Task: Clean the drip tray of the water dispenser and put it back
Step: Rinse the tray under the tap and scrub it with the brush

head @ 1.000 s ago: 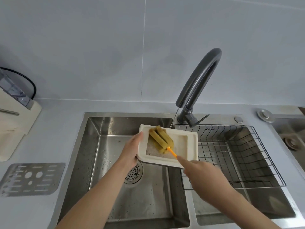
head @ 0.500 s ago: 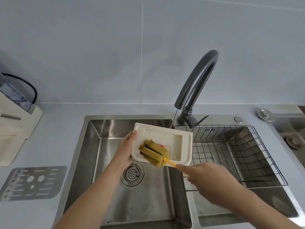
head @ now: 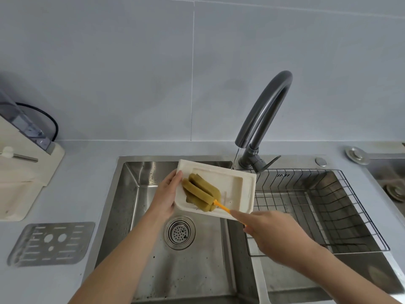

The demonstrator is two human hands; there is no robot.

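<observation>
Still mid-scrub over sink (head: 122,194): drip tray (head: 238,189) gripped at near-left edge by left hand (head: 166,194), right hand (head: 269,231) pinching sponge brush (head: 201,191) w/ handle toward right.

No legible text or labels

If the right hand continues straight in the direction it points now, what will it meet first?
Probably the near rim of the drip tray. The right hand points up-left along the sponge brush, already inside the tray. Depth is unclear.
</observation>
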